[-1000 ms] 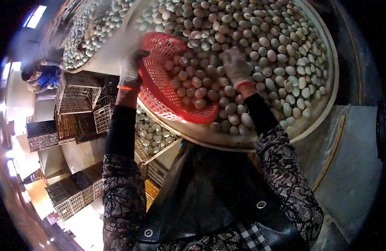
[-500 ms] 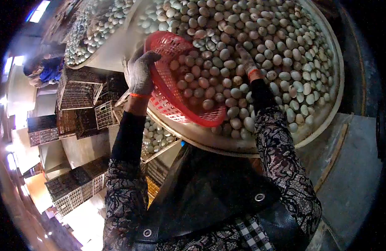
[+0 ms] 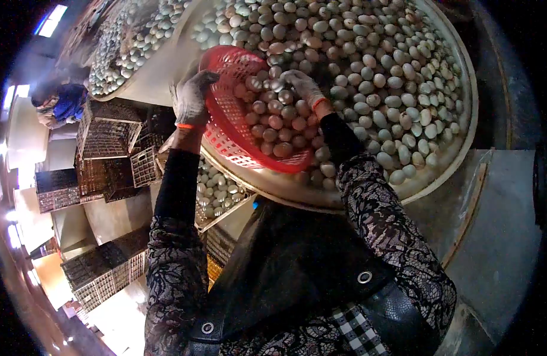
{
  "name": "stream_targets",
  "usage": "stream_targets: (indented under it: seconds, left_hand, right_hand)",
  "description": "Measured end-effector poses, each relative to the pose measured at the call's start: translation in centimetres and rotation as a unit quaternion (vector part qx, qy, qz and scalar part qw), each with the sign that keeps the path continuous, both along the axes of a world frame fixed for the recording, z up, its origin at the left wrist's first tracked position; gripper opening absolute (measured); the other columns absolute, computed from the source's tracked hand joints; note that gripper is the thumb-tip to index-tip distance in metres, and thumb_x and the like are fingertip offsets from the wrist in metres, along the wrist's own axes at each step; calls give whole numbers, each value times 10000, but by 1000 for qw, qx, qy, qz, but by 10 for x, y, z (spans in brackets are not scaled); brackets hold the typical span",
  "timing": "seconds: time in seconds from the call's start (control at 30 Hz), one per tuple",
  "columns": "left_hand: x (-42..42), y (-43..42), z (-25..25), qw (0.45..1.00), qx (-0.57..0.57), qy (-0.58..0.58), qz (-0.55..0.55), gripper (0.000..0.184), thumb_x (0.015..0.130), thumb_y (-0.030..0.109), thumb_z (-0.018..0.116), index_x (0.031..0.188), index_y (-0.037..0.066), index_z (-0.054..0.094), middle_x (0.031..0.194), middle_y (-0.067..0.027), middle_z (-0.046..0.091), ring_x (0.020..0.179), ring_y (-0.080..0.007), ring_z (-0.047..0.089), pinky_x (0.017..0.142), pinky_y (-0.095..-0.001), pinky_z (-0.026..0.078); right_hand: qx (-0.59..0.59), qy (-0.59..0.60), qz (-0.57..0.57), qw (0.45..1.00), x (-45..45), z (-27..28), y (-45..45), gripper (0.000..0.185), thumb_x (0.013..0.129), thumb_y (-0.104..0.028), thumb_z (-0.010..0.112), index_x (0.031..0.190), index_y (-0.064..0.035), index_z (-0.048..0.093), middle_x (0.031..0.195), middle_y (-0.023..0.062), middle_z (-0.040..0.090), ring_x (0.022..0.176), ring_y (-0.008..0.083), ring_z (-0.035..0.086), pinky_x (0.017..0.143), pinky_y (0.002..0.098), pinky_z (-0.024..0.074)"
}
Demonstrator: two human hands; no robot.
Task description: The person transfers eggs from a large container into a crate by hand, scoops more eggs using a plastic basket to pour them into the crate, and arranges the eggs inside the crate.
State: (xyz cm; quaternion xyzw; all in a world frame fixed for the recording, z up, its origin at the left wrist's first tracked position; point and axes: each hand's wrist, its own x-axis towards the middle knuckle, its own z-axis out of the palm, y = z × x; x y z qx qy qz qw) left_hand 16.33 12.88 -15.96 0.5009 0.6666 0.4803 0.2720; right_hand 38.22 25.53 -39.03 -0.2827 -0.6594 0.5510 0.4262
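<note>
My left hand (image 3: 192, 102), in a pale work glove, is closed on the rim of a red plastic basket (image 3: 231, 149). The basket lies tilted among the eggs in a big round tub (image 3: 470, 113), its mouth facing right, with many eggs (image 3: 274, 121) inside it. At the basket's mouth is my gloved right hand (image 3: 303, 88), fingers stretched leftward over pale eggs. Some eggs by its fingertips are smeared by motion, and the undersides of the fingers are hidden. More eggs (image 3: 398, 83) fill the tub to the right.
A second tub of eggs (image 3: 128, 56) stands at upper left. Below the near tub's rim sits a crate of eggs (image 3: 217, 193). Stacked crates (image 3: 107, 133) are on the left, with a person in blue (image 3: 66, 105) beyond. A grey surface (image 3: 499, 237) lies at right.
My right hand has swept left from the eggs in the tub to the basket's mouth, and eggs have shifted with it. The left hand keeps its hold on the basket.
</note>
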Motion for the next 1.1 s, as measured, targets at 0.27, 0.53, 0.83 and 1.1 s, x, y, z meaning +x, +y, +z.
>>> stream_targets:
  seconds: [0.27, 0.53, 0.83, 1.1]
  left_hand:
    - [-5, -4, -2, 989, 11, -145, 4, 208, 733, 99, 523, 855, -26, 636, 1017, -92, 604, 899, -155, 548, 807, -289, 421]
    - [1, -1, 22, 974, -86, -210, 27, 453, 741, 55, 535, 1187, -21, 507, 1080, -74, 574, 988, -164, 514, 874, -267, 388]
    - [26, -12, 60, 969, -191, -145, -55, 559, 712, 36, 576, 1252, 11, 435, 1105, -93, 566, 980, -187, 543, 864, -303, 426]
    - [20, -15, 39, 959, -126, -252, 24, 672, 588, 8, 522, 1255, -16, 441, 1128, -92, 543, 989, -175, 519, 866, -256, 406]
  right_hand:
    - [-82, -340, -65, 935, -23, 63, -55, 411, 838, -331, 523, 1196, -132, 490, 1013, 189, 593, 954, 381, 548, 792, 442, 446]
    - [-83, -209, 82, 971, -14, 104, -82, 471, 831, -273, 505, 1248, -94, 378, 1243, 218, 407, 1026, 343, 508, 823, 399, 445]
    - [165, -394, -144, 893, 72, 78, -27, 403, 870, -320, 468, 1197, -86, 503, 1156, 196, 531, 1064, 346, 499, 909, 419, 396]
    - [36, -477, -13, 878, 50, -28, 28, 425, 901, -201, 386, 1302, -61, 395, 1203, 168, 519, 1063, 331, 516, 916, 392, 407]
